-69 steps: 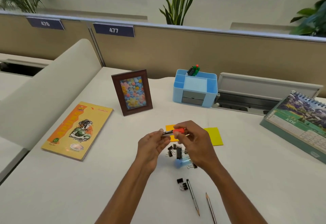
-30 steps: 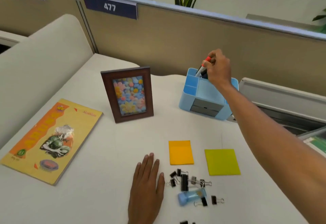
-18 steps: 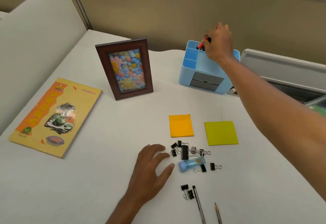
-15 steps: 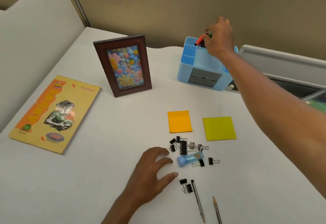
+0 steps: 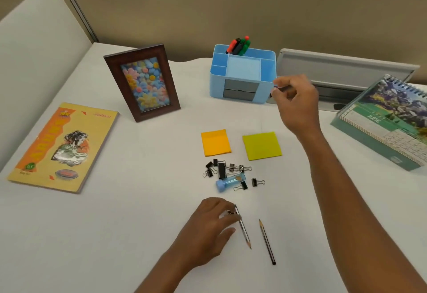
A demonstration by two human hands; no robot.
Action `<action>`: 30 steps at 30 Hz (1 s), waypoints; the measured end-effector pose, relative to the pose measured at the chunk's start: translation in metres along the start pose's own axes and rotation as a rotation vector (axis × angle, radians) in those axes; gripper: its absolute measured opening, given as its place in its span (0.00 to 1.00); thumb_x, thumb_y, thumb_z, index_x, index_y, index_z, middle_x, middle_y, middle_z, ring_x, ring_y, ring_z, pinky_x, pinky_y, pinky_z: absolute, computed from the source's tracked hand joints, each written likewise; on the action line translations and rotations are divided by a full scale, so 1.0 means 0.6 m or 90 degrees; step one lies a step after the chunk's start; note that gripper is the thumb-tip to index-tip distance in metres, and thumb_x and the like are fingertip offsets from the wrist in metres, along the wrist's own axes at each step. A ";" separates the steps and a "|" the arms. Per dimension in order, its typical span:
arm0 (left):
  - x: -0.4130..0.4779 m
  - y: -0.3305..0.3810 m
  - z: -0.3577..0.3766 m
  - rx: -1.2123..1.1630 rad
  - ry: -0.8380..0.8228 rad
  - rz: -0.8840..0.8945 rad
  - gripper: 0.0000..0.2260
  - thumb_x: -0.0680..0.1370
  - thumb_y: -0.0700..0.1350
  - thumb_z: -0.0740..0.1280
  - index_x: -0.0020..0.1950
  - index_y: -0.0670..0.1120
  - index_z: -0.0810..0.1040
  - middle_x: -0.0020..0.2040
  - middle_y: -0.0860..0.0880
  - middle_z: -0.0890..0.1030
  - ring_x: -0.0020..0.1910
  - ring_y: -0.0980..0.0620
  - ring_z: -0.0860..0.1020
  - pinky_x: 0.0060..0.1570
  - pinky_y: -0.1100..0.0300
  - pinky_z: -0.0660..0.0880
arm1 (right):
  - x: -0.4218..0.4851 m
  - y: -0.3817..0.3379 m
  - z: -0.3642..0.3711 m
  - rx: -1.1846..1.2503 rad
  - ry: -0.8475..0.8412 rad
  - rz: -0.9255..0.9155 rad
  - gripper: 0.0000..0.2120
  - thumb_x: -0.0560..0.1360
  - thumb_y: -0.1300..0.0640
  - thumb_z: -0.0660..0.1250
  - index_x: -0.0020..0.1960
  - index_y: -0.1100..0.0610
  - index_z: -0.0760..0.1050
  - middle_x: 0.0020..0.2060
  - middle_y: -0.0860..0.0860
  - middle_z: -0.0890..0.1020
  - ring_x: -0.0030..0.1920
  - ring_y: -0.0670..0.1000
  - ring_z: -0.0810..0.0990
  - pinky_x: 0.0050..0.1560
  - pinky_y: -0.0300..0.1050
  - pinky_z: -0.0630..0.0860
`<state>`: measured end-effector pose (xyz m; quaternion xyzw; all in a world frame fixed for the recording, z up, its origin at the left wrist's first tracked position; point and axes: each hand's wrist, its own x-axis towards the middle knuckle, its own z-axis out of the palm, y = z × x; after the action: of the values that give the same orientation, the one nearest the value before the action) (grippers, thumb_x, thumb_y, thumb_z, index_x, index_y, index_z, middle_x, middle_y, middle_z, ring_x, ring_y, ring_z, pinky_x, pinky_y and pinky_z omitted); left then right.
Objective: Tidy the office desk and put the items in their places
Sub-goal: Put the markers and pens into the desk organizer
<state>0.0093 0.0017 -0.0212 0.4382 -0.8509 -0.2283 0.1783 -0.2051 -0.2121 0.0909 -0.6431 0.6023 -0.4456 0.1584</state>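
Observation:
My left hand (image 5: 208, 230) rests low on the white desk, its fingertips pinched on the upper end of a pencil (image 5: 245, 235) that still lies flat. A second pencil (image 5: 266, 242) lies just to the right. My right hand (image 5: 297, 103) hovers empty, fingers loosely curled, beside the right front corner of the blue desk organizer (image 5: 217, 84). Red, black and green markers (image 5: 239, 45) stand in its back compartment. Several black binder clips (image 5: 221, 169) and a small blue tube (image 5: 230, 183) lie scattered below an orange sticky pad (image 5: 216, 142) and a yellow sticky pad (image 5: 262, 146).
A wooden photo frame (image 5: 143, 82) stands left of the organizer. A yellow book (image 5: 62, 145) lies at the far left. A spiral desk calendar (image 5: 388, 119) sits at the right edge, a grey cable tray (image 5: 346, 68) behind it. A partition wall backs the desk.
My right hand let go of the red marker in the organizer and drew back toward me. My left hand slid from the binder clips down onto the pencil.

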 end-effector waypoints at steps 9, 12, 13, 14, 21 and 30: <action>0.031 0.034 0.050 0.164 -0.083 0.161 0.10 0.75 0.43 0.67 0.54 0.54 0.79 0.58 0.54 0.76 0.58 0.50 0.71 0.60 0.57 0.68 | -0.181 0.007 -0.079 -0.039 -0.142 0.151 0.04 0.75 0.59 0.69 0.49 0.53 0.80 0.45 0.47 0.80 0.40 0.43 0.77 0.42 0.38 0.74; 0.031 0.034 0.057 0.220 -0.103 0.198 0.11 0.72 0.38 0.68 0.49 0.53 0.80 0.52 0.53 0.76 0.54 0.50 0.71 0.61 0.54 0.65 | -0.226 0.018 -0.090 -0.121 -0.298 0.219 0.03 0.74 0.53 0.70 0.46 0.52 0.79 0.42 0.47 0.80 0.41 0.48 0.77 0.45 0.45 0.75; 0.031 0.032 0.058 0.238 -0.104 0.211 0.12 0.71 0.37 0.68 0.49 0.52 0.79 0.51 0.53 0.75 0.53 0.50 0.71 0.62 0.54 0.63 | -0.237 0.021 -0.094 -0.150 -0.342 0.248 0.05 0.74 0.52 0.70 0.46 0.52 0.79 0.42 0.47 0.80 0.42 0.49 0.78 0.46 0.45 0.76; 0.031 0.032 0.058 0.255 -0.098 0.225 0.13 0.70 0.36 0.67 0.50 0.51 0.78 0.50 0.53 0.75 0.52 0.50 0.71 0.63 0.55 0.62 | -0.246 0.023 -0.096 -0.183 -0.383 0.276 0.06 0.73 0.50 0.70 0.46 0.52 0.79 0.42 0.47 0.80 0.43 0.49 0.78 0.47 0.45 0.76; 0.046 0.039 0.041 0.195 0.054 0.198 0.07 0.78 0.39 0.64 0.53 0.49 0.75 0.49 0.52 0.76 0.49 0.50 0.71 0.58 0.56 0.68 | -0.295 0.008 -0.083 -0.386 -0.587 0.321 0.23 0.69 0.43 0.72 0.59 0.51 0.71 0.57 0.50 0.76 0.56 0.51 0.76 0.53 0.44 0.72; 0.112 0.034 -0.063 -0.029 0.371 0.002 0.18 0.81 0.44 0.57 0.71 0.49 0.66 0.50 0.54 0.75 0.50 0.57 0.71 0.56 0.65 0.65 | -0.361 -0.019 -0.045 -0.411 -0.569 0.245 0.09 0.76 0.55 0.62 0.50 0.52 0.62 0.52 0.53 0.72 0.60 0.55 0.74 0.50 0.45 0.68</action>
<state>-0.0226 -0.0523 0.0283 0.4796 -0.7594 -0.1114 0.4253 -0.1917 -0.0024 0.0316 -0.6635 0.6883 0.1118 0.2711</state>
